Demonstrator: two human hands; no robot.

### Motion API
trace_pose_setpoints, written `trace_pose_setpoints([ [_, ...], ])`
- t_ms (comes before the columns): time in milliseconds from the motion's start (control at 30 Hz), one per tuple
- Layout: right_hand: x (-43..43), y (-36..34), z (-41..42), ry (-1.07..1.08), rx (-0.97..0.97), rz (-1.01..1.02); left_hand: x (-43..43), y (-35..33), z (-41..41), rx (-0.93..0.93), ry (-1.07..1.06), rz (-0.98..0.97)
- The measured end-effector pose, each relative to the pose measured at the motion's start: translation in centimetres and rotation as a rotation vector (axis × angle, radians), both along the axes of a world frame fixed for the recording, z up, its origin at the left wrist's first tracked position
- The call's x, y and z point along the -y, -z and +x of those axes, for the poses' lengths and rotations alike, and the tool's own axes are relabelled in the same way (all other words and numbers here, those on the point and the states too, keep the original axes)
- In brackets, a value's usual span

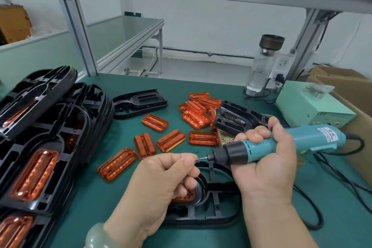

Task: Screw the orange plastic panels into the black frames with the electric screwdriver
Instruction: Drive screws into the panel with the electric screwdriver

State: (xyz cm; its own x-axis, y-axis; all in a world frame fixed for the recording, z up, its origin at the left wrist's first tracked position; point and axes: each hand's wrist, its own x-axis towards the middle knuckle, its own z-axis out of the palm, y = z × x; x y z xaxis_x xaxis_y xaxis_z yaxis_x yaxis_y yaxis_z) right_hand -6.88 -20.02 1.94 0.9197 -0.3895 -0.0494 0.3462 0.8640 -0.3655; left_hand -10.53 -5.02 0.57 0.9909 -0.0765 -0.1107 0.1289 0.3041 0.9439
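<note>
A green desk point(124, 197) is sitting inside an aluminium frame, with a white wall lying behind it. Near the front edge, a black frame point(217, 213) is lying flat under both hands, an orange panel point(184, 197) showing inside it below the left hand's fingers. The right hand point(267, 159) is gripping the teal electric screwdriver point(281, 145) around its body, holding it almost level above the frame and pointing it left. The left hand point(161, 179) is pinching the tip of the bit point(201, 158) between thumb and forefinger; anything held there is too small to tell. Loose orange panels point(171, 140) are lying scattered across the middle of the desk. Stacked frames with panels fitted point(40, 147) are leaning along the left edge. A pale green power box point(314, 106) and a glass bottle point(263, 66) are standing at the far right corner.
</note>
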Motion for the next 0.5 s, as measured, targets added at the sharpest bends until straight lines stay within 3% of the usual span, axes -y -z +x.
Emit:
trace_pose_setpoints([
  [300, -0.31, -0.09, -0.22, 0.05, 0.038, -0.047, 0.47, 0.35, -0.06, 0.024, -0.075, 0.101],
  [500, -0.71, -0.11, -0.54, 0.043, 0.075, -0.083, 0.06, -0.02, 0.16, -0.08, -0.005, -0.005],
])
